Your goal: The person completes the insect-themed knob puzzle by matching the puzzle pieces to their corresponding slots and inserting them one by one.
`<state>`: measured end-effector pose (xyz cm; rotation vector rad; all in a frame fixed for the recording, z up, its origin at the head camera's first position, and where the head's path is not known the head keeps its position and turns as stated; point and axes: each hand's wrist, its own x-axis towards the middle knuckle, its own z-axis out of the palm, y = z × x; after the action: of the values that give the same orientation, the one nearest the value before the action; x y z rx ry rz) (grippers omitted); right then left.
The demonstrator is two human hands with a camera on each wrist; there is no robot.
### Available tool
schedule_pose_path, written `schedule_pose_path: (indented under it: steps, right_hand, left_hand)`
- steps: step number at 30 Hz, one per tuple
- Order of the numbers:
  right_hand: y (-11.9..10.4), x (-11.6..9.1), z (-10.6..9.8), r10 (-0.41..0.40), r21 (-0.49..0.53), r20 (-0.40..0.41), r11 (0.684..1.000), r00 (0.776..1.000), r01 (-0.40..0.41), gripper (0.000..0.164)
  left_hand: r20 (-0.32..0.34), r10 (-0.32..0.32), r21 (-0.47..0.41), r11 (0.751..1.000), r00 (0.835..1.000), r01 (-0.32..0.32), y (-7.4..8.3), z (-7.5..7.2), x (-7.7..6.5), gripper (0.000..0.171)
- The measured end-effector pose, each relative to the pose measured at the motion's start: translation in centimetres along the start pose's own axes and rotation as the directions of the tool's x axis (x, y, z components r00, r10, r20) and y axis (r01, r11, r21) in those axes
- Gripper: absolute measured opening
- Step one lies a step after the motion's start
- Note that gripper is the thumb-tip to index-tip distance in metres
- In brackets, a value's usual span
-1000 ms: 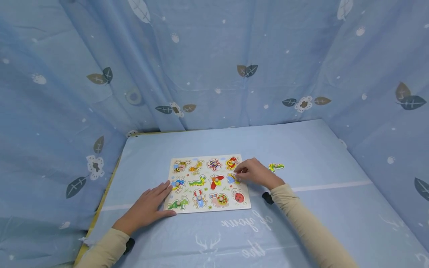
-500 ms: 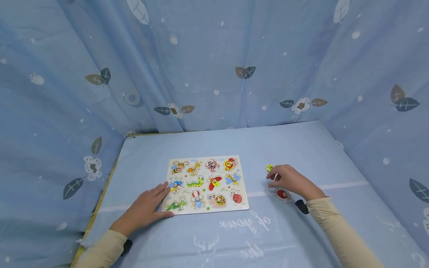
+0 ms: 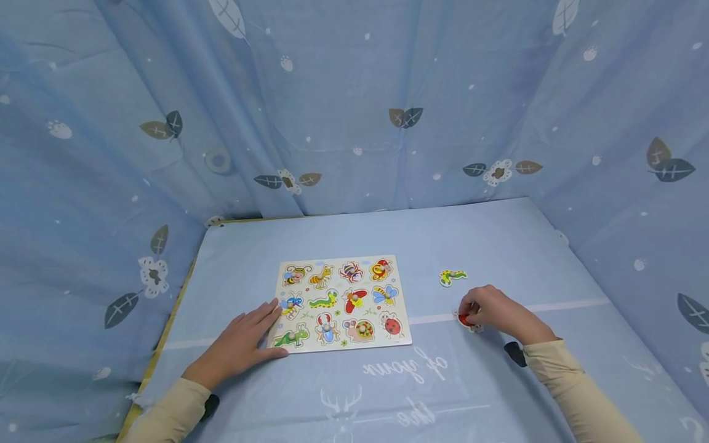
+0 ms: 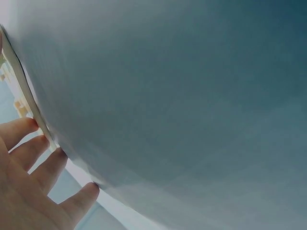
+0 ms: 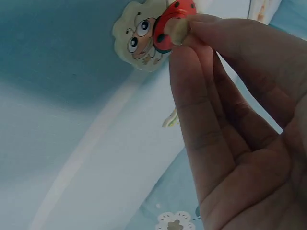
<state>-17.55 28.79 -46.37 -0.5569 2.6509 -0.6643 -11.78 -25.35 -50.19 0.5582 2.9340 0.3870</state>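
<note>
In the head view my right hand (image 3: 490, 312) pinches a ladybug puzzle piece (image 3: 462, 320) on the table, right of the puzzle board (image 3: 313, 346). The right wrist view shows thumb and forefinger on the pale round knob (image 5: 177, 31) of that ladybug piece. My hand hides part of its red body. With fingers spread and nearly straight, my left hand (image 3: 244, 341) rests at the board's left edge. Printed insects fill the board, many with knobbed pieces; its ladybug picture (image 3: 391, 325) at lower right shows no knob.
A loose green and yellow caterpillar piece (image 3: 453, 277) lies on the table beyond my right hand. Pale blue cloth (image 3: 343, 240) covers the table, and patterned blue curtains (image 3: 354, 123) stand at the back and both sides.
My right hand has left the board's right side and moved right to the table, passing the caterpillar piece, and now grips the ladybug piece. The left hand stays on the board.
</note>
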Motion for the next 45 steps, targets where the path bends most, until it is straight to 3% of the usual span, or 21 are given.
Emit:
schedule_pose_path:
  steps: [12,20,24,31,36,41,45]
  right_hand:
    - [0.9,-0.4,0.2,-0.028,-0.001,0.012,1.000,1.000,0.028,0.024]
    - [0.9,-0.1,0.3,-0.093,-0.061,-0.028,0.994,0.995,0.091,0.012]
    - [0.6,0.1,0.5,-0.075,-0.082,-0.085,0.994,0.994,0.068,0.008]
    - [0.4,0.4,1.1,-0.007,-0.084,-0.115,0.996,0.993,-0.003,0.014]
    - [0.5,0.4,1.2,-0.053,-0.074,-0.126,0.996,0.991,0.044,0.007]
    - [0.8,0.5,1.2,-0.129,-0.075,-0.134,0.990,0.982,0.120,0.014]
    - [0.7,0.5,1.2,-0.145,-0.067,-0.124,0.988,0.982,0.137,0.012]
  left_hand:
    - [0.002,0.002,0.003,1.000,1.000,-0.002,-0.3,0.2,0.2,0.104]
    - [0.012,-0.003,0.000,1.000,1.000,0.003,-0.3,0.3,0.1,0.105]
    - [0.004,0.000,0.005,1.000,1.000,0.000,-0.3,0.2,0.2,0.105]
    - [0.005,0.003,0.006,1.000,1.000,-0.003,-0.3,0.3,0.2,0.105]
    - [0.006,0.002,0.003,1.000,1.000,-0.002,-0.3,0.3,0.2,0.106]
    - [0.008,-0.002,0.007,1.000,1.000,0.002,-0.3,0.2,0.2,0.106]
    - [0.008,-0.004,0.009,1.000,1.000,0.003,-0.3,0.2,0.2,0.106]
